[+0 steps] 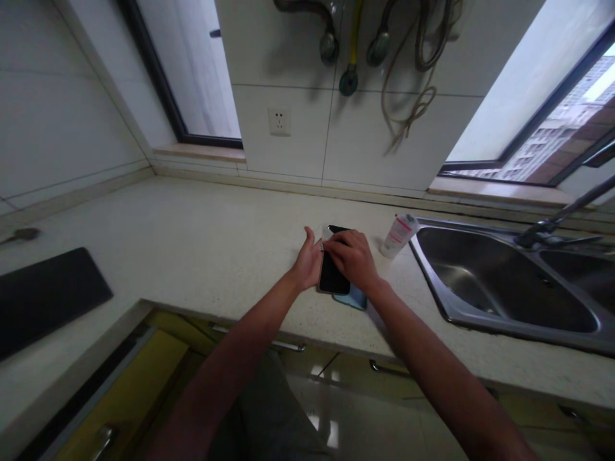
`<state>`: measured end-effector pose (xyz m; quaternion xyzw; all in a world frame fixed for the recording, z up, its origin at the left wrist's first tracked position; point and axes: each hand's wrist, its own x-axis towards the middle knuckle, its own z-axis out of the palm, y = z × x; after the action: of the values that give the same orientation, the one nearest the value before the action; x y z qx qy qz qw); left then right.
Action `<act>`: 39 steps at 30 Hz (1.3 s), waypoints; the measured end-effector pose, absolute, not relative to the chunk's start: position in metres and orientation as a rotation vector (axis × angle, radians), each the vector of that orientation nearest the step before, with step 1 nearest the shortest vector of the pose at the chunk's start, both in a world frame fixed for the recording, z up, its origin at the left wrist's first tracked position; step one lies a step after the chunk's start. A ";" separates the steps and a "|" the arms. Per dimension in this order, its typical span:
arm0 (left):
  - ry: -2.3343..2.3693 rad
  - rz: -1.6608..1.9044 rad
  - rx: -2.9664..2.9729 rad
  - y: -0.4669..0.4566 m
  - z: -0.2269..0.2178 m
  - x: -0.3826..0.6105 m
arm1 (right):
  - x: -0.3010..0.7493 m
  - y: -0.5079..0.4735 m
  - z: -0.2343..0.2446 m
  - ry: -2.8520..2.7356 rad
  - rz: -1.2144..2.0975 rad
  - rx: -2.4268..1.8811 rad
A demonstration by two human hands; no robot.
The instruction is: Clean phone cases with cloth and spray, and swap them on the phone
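Note:
My left hand (306, 264) is at the left edge of a black-screened phone (332, 276), palm turned inward and thumb stretched up, apart from the fingers. Its other fingers are partly hidden. Over the phone, my right hand (353, 257) is closed in a pinch near the left fingertips. What it pinches is too small to make out. A thin whitish piece (323, 232) shows just above the fingertips, by the phone's top end. Beneath the phone's lower right corner, a light blue flat thing (354, 298), perhaps a phone case, sticks out on the countertop (230, 250).
A white tube with pink print (400, 234) stands on its cap right of my hands, beside the steel sink (435, 301) and faucet (542, 232). At far left lies a black flat panel (52, 291). Pipe valves and a tied cord (408, 121) hang on the tiled wall.

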<state>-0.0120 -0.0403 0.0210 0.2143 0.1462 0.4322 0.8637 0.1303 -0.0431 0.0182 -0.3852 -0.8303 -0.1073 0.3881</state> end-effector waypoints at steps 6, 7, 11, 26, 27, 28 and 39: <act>0.255 0.856 0.503 -0.035 0.012 -0.013 | 0.142 -0.032 0.016 -1.823 -0.444 -1.198; 0.257 0.853 0.510 -0.035 0.012 -0.014 | 0.143 -0.032 0.016 -1.806 -0.451 -1.215; 0.277 0.849 0.518 -0.037 0.015 -0.016 | 0.149 -0.032 0.017 -1.766 -0.424 -1.257; 0.395 1.092 0.401 -0.029 0.024 -0.026 | 0.133 -0.052 0.015 -2.281 -0.172 -0.843; 0.394 1.103 0.408 -0.028 0.023 -0.026 | 0.131 -0.054 0.015 -2.330 -0.160 -0.793; 0.394 1.110 0.417 -0.027 0.022 -0.027 | 0.130 -0.056 0.014 -2.370 -0.150 -0.751; 0.257 0.979 0.433 -0.031 0.021 -0.025 | 0.141 -0.049 0.022 -2.012 -0.333 -0.992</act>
<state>-0.0247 -0.0311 0.0207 0.2056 0.1223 0.4651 0.8523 0.1414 -0.0486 0.0219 -0.3962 -0.8040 -0.1331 0.4230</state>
